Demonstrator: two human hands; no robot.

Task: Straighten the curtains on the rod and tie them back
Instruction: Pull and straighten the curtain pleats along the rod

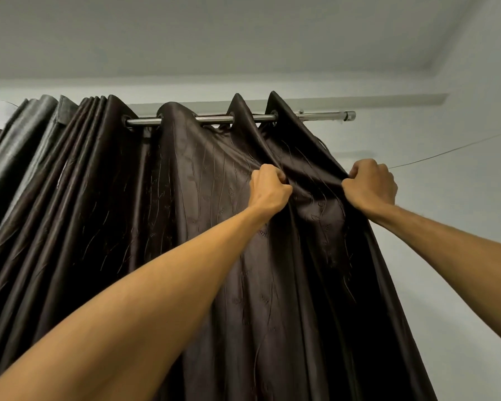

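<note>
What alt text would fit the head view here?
The left hand and right hand grip a dark curtain below its metal rod, the right at the curtain's outer edge. Folds are bunched tight to the left; the rod's right end is bare.

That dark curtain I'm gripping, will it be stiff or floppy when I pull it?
Probably floppy: the curtain folds softly where the left hand and right hand grip it. Its sheen suggests slippery cloth.

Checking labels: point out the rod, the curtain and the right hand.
rod (214, 119), head view, bare stretch between eyelets.
curtain (209, 192), head view, broad middle fold.
right hand (370, 185), head view, back of fist.
</note>
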